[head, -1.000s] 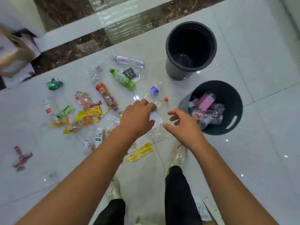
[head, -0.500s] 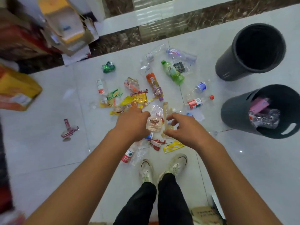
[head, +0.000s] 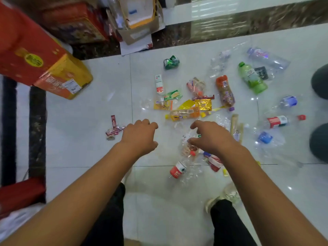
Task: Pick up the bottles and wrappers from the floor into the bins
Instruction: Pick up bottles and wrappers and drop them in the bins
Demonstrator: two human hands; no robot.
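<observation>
Far left: red and yellow carton [head: 40, 64] on the floor, cardboard boxes [head: 138, 23] behind it. Red wrapper scraps [head: 113, 128] lie on the white tile floor [head: 88, 139], just left of the left hand [head: 140, 137]. Left hand hovers palm down, fingers loosely curled, nothing in it. Beyond it lie a crumpled green can [head: 171, 62], a small white bottle [head: 159, 84] and a pile of yellow wrappers [head: 184, 114].

Right hand [head: 213, 137] is palm down, fingers hooked over a clear plastic wrapper [head: 185, 137]. Thumb tip sits at the wrapper's edge; can't tell if it pinches or only hangs above. Nearer the feet, a crushed clear bottle with red label [head: 178, 170].

Right of the pile, all lying flat: orange bottle [head: 225, 91], green bottle [head: 252, 78], red-capped clear bottle [head: 282, 120]. At the right edge, cut off, far bin [head: 320, 80] and near bin [head: 319, 141], both dark, well apart from both hands.
</observation>
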